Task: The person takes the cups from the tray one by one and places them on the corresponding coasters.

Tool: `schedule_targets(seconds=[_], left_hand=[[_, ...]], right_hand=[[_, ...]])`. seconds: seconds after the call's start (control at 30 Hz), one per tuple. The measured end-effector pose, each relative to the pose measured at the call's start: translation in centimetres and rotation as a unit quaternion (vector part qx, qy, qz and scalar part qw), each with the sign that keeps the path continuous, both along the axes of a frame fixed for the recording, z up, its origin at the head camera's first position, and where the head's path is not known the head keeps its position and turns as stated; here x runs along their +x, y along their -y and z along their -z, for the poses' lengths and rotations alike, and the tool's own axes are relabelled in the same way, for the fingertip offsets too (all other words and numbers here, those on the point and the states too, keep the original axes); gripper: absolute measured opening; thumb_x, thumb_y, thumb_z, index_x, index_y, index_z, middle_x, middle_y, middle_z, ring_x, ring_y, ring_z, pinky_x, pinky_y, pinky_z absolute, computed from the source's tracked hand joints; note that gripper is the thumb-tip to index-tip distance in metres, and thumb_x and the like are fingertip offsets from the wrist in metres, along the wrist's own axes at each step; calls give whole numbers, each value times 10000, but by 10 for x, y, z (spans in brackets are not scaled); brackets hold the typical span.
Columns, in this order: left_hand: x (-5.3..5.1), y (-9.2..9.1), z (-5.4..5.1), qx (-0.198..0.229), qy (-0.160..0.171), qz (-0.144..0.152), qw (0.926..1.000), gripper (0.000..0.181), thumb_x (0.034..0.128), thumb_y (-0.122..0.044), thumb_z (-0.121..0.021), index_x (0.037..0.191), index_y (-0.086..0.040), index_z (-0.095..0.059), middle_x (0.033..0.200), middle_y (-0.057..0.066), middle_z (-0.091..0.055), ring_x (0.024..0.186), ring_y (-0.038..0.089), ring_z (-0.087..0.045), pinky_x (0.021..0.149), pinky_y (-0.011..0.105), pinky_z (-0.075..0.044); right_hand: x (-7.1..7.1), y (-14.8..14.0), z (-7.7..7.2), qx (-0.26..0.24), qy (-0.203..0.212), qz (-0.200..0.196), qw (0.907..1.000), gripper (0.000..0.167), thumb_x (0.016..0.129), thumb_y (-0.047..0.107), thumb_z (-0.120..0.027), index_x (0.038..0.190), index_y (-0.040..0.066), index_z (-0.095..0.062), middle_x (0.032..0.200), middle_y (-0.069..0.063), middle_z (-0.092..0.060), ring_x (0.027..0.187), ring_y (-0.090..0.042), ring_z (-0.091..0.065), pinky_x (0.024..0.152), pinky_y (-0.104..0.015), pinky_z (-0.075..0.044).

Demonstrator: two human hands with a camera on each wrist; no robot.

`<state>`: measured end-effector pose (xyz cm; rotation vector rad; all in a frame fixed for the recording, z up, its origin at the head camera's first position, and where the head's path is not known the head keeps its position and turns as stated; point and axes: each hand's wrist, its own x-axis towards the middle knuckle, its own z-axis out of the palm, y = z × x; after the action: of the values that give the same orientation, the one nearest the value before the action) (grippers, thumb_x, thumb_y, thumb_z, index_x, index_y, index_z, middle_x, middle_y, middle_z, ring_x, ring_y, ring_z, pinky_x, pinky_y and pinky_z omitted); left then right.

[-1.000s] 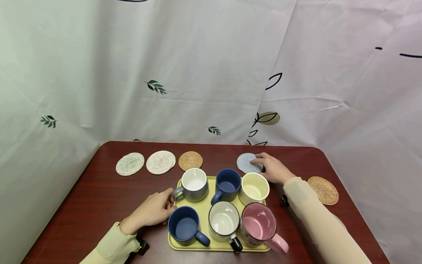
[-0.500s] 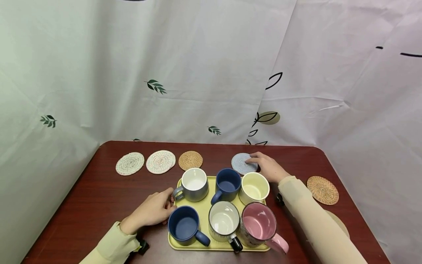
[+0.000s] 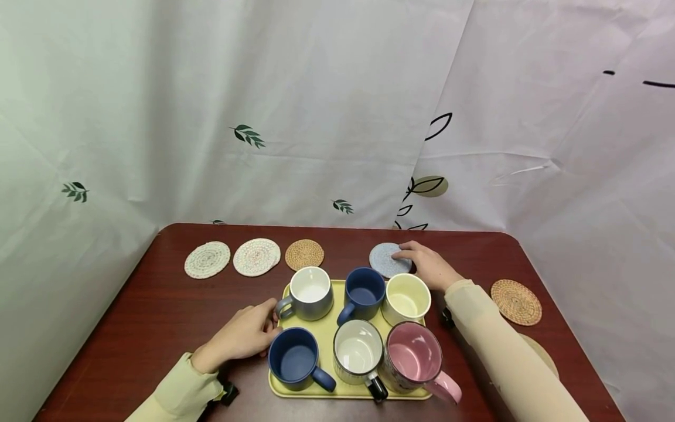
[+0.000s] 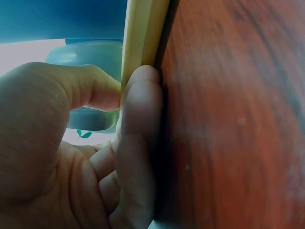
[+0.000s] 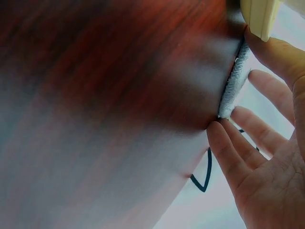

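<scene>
A yellow tray bears several mugs. At its left edge my left hand pinches the rim; in the left wrist view the thumb lies over the tray rim with a finger beneath. Nearest it are the dark blue mug and the grey mug. My right hand touches the light blue coaster behind the tray. In the right wrist view, extended fingers rest at the coaster and the thumb is by its near edge. Beside that hand stands the cream mug.
Two whitish coasters and a tan woven coaster lie along the back left. Another tan coaster lies at the right, with one partly hidden by the right sleeve. A pink mug has its handle past the tray's edge.
My right hand has slid the light blue coaster slightly to the left, then stays there. The left hand has not moved.
</scene>
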<state>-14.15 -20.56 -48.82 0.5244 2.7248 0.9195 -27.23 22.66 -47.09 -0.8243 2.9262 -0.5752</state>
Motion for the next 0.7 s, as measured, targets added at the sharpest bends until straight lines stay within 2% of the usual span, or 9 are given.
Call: schedule_targets(seconds=[0.27,0.43,0.53,0.7], left_hand=[[1,-1,-1,-8,3,-16,10000,158,920,-183,-681,973,-160,-534,544,-147,-542,428,29,-550,497,219,-439],[1,0,-1,-13,-23,-25,10000,159,923,-186,-681,973,-158,-533,540,-149,-541,425,28,-546,496,219,-439],[1,0,-1,-26,-39,-15,10000,159,925,-188,-682,973,-160,-533,543,-151,-539,427,26,-545,503,217,-441],[1,-1,-2,-29,-63,-5,10000,159,925,-187,-683,971,-162,-533,546,-151,-537,430,21,-543,510,215,-443]], right_hand=[[0,-3,2,20,-55,0,10000,595,807,288,-865,1351,130,-684,1453,-192,-559,1314,-409,-582,1050,-579,-498],[1,-9,2,34,-94,-14,9999,631,810,299,-864,1373,100,-661,1445,-206,-562,1308,-413,-585,1052,-577,-498],[4,-15,3,70,-156,0,9999,632,831,294,-848,1382,63,-641,1431,-222,-566,1306,-414,-586,1062,-577,-492],[11,-30,1,117,-375,204,9990,534,916,294,-769,1364,33,-640,1407,-230,-584,1316,-404,-579,1091,-578,-468]])
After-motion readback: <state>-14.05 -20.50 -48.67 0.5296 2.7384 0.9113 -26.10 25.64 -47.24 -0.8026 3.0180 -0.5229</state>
